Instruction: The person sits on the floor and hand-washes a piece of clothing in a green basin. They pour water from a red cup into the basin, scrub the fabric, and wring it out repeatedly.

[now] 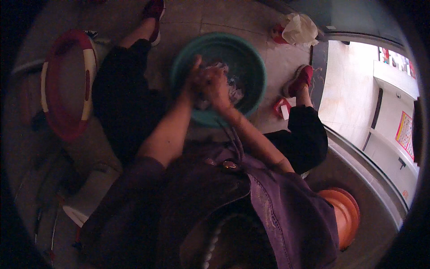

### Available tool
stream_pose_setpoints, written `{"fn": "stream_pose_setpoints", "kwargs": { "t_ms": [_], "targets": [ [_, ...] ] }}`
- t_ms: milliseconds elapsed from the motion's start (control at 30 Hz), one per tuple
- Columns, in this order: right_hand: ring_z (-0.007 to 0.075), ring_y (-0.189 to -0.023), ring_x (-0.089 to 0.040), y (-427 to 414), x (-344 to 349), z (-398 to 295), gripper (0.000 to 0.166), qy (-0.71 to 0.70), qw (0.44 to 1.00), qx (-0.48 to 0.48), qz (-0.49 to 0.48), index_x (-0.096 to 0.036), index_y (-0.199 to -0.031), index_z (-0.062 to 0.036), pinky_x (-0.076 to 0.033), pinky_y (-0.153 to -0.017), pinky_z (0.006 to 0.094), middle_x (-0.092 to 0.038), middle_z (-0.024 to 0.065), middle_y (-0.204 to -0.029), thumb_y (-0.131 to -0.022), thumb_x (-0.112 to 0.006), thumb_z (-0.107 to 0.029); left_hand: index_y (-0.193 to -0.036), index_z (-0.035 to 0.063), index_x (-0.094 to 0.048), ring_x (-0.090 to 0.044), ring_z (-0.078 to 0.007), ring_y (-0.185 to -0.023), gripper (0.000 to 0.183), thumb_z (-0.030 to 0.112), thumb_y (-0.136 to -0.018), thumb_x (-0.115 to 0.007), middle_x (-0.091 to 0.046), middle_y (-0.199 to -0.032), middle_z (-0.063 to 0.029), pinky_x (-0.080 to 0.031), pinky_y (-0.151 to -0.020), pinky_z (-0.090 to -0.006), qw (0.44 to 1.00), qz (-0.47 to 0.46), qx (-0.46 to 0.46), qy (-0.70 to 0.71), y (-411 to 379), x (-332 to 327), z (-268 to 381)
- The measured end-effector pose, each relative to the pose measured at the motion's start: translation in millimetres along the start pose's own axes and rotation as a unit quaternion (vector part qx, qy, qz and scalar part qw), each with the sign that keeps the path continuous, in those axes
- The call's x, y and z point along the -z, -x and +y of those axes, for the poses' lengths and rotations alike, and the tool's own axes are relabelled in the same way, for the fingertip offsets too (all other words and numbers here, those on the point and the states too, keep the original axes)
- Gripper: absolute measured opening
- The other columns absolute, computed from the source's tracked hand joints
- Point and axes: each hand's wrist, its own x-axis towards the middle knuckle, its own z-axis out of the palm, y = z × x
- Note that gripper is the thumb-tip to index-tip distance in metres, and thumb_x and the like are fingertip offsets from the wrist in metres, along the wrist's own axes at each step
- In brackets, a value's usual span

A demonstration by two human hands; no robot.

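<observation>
Between my feet a round green plastic basin (260,80) stands on the floor. A bunched, wet-looking greyish cloth (236,94) lies in it. Both my hands meet over the left part of the basin, pressed together on the cloth. My left hand (195,75) has its thumb pointing up, and its fingers are mostly hidden. My right hand (216,85) is curled, with folds of cloth showing above and below it. Dim light and blur hide exactly how the fingers hold the fabric.
At the left is an oval maroon tub (50,111) with cream handles. A red container (278,34) with a pale plastic bag (300,30) stands upper right. By my right shoe lies a red box with a white piece (285,111). An orange plastic stool or bucket (344,215) sits lower right, near a bright doorway (349,87).
</observation>
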Motion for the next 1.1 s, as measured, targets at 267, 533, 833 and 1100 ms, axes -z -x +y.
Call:
{"fn": "stream_pose_setpoints", "kwargs": {
  "t_ms": [267, 533, 833, 1100],
  "targets": [
    [0.0332, -0.080, -0.052, -10, -5, -1, 0.027, 0.247, 0.968, 0.025, 0.042, -0.063, -0.082, -0.0112, -0.043, -0.070, 0.0393, -0.057, 0.0135, -0.085, -0.070, -0.056, -0.035, -0.112, 0.0079, -0.047, -0.049, -0.0242, -0.096, 0.050, 0.045, -0.079, -0.042, -0.053, -0.104, -0.0109, -0.038, -0.083, -0.0360, 0.992, 0.024, -0.028, -0.118, -9, 0, -24],
    [0.0301, -0.082, -0.058, -56, 33, 8, 0.039, 0.211, 0.953, -0.206, -0.067, -0.062, -0.082, -0.0096, -0.045, -0.069, 0.0395, -0.060, 0.0144, -0.083, -0.075, -0.046, -0.045, -0.107, 0.0076, -0.047, -0.049, -0.0218, -0.093, 0.034, 0.027, -0.079, -0.048, -0.053, -0.099, -0.0099, -0.042, -0.077, -0.0354, 0.888, 0.206, -0.217, -0.350, -46, 31, -32],
    [0.0338, -0.090, -0.052, -15, 22, 138, 0.036, 0.207, 0.971, -0.102, -0.068, -0.044, -0.112, -0.0176, -0.043, -0.078, 0.0412, -0.052, 0.0132, -0.103, -0.078, -0.047, -0.031, -0.117, 0.0075, -0.036, -0.050, -0.0200, -0.087, 0.046, 0.013, -0.076, -0.057, -0.049, -0.103, -0.0092, -0.044, -0.074, -0.0320, 0.899, 0.315, -0.242, -0.183, -30, 20, -22],
    [0.0334, -0.072, -0.055, -32, -7, 151, 0.030, 0.172, 0.966, -0.128, -0.142, -0.057, -0.094, -0.0040, -0.045, -0.070, 0.0372, -0.058, 0.0126, -0.080, -0.069, -0.058, -0.022, -0.115, 0.0109, -0.040, -0.051, -0.0226, -0.089, 0.050, 0.032, -0.075, -0.060, -0.051, -0.099, -0.0078, -0.046, -0.074, -0.0366, 0.809, 0.352, -0.276, -0.382, -58, 92, -31]
  ]
}}
